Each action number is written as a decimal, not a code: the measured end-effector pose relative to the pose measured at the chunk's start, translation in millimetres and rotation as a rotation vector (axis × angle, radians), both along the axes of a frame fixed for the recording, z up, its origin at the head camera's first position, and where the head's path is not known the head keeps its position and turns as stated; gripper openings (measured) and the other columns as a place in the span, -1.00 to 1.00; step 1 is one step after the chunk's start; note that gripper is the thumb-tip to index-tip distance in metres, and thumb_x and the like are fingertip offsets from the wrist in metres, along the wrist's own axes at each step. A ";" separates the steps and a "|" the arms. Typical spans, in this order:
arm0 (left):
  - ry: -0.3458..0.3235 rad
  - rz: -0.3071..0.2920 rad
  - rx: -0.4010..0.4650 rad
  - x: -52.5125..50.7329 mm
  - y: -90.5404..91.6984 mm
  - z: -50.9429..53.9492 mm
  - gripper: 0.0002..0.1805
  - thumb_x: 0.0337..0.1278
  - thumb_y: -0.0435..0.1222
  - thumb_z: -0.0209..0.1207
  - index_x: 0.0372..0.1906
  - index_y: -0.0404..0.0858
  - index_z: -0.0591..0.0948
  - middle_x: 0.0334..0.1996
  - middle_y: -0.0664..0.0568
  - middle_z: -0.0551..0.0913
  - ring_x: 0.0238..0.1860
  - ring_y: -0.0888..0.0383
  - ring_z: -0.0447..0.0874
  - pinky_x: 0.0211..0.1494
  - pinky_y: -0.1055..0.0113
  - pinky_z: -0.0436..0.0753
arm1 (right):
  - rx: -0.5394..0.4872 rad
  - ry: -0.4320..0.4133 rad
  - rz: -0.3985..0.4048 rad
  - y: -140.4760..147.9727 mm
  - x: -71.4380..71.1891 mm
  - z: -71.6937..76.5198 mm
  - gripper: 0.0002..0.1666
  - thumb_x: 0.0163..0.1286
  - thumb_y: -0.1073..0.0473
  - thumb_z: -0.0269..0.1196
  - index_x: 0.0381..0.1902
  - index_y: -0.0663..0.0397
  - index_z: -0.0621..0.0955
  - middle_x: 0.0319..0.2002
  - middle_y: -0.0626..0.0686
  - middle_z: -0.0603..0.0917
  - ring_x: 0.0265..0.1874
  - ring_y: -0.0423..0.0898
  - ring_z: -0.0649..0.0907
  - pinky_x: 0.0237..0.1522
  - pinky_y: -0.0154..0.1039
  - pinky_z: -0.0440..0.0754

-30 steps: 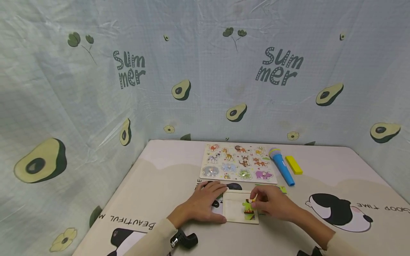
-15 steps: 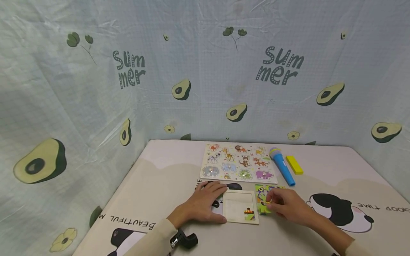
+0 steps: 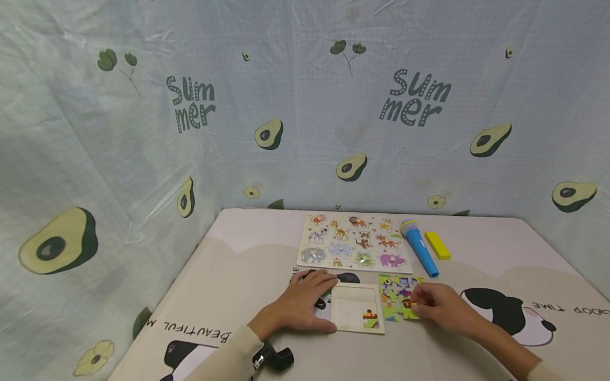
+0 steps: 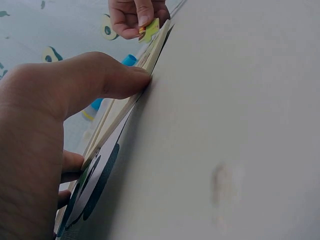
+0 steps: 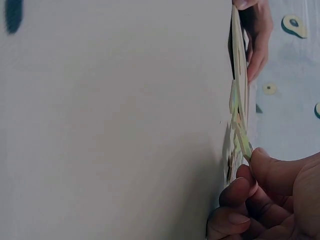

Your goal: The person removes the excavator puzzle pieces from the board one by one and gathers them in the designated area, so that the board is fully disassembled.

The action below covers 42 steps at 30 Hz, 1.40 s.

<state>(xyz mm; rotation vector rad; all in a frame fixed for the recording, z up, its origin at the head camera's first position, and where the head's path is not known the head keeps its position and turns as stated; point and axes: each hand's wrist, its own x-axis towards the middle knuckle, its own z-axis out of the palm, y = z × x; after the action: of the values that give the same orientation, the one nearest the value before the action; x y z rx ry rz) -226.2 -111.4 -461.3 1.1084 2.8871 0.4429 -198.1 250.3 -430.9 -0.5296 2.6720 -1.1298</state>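
Observation:
My left hand [image 3: 305, 301] holds the left side of a small wooden puzzle tray [image 3: 348, 307], thumb at the near corner and fingers at the far one. One puzzle piece with a red and green print [image 3: 370, 319] lies in the tray's near right corner. To the right of the tray, my right hand [image 3: 440, 307] pinches a yellow-green puzzle piece [image 4: 150, 31] between thumb and fingers, above several loose pieces [image 3: 389, 296]. In the right wrist view the pinched piece [image 5: 244, 145] is tilted; its lower part overlaps the pieces behind it.
Behind the tray lies an animal peg puzzle board [image 3: 355, 243]. A blue toy microphone [image 3: 420, 248] and a yellow block [image 3: 437, 245] lie to its right. A printed cloth [image 3: 305, 106] hangs behind and at the sides of the table [image 3: 248, 264].
My right hand has moved right, from over the tray to the loose pieces, carrying the pinched puzzle piece along and uncovering the pieces beneath. My left hand has stayed at the tray.

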 end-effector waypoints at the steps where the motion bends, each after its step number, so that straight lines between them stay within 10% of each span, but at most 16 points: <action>1: 0.001 0.000 -0.001 0.0 -0.2 -0.1 0.10 -0.10 0.44 0.21 0.56 0.01 0.29 0.53 0.20 0.26 0.58 0.10 0.08 0.54 -0.12 0.08 | 0.000 -0.004 0.002 1.0 -0.1 -0.2 -0.84 0.37 0.21 0.35 -0.20 0.16 0.60 -0.43 -0.02 0.52 -0.44 -0.20 0.49 -0.46 -0.35 0.48; 25: -0.003 -0.004 -0.003 0.5 -0.2 -0.4 0.10 -0.09 0.44 0.21 0.56 0.01 0.28 0.54 0.18 0.25 0.58 0.10 0.07 0.55 -0.11 0.06 | 0.293 0.124 -0.022 -5.6 -1.7 -1.0 -0.77 0.21 0.13 0.49 -0.48 -0.05 0.61 -0.58 -0.15 0.49 -0.53 -0.21 0.43 -0.51 -0.36 0.35; 42: -0.011 -0.008 0.008 -0.3 0.1 0.3 0.10 -0.09 0.43 0.20 0.56 0.00 0.28 0.54 0.18 0.25 0.59 0.09 0.06 0.55 -0.11 0.06 | 0.277 0.138 -0.020 -5.4 0.6 -0.6 -0.76 0.21 0.15 0.49 -0.53 -0.04 0.61 -0.58 -0.15 0.48 -0.53 -0.22 0.43 -0.50 -0.36 0.36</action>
<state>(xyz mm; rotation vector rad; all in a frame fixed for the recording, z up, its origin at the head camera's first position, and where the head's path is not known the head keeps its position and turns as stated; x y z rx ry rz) -226.5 -111.3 -461.0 1.1147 2.8724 0.4594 -197.5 244.8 -431.5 -0.5490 2.8921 -0.7320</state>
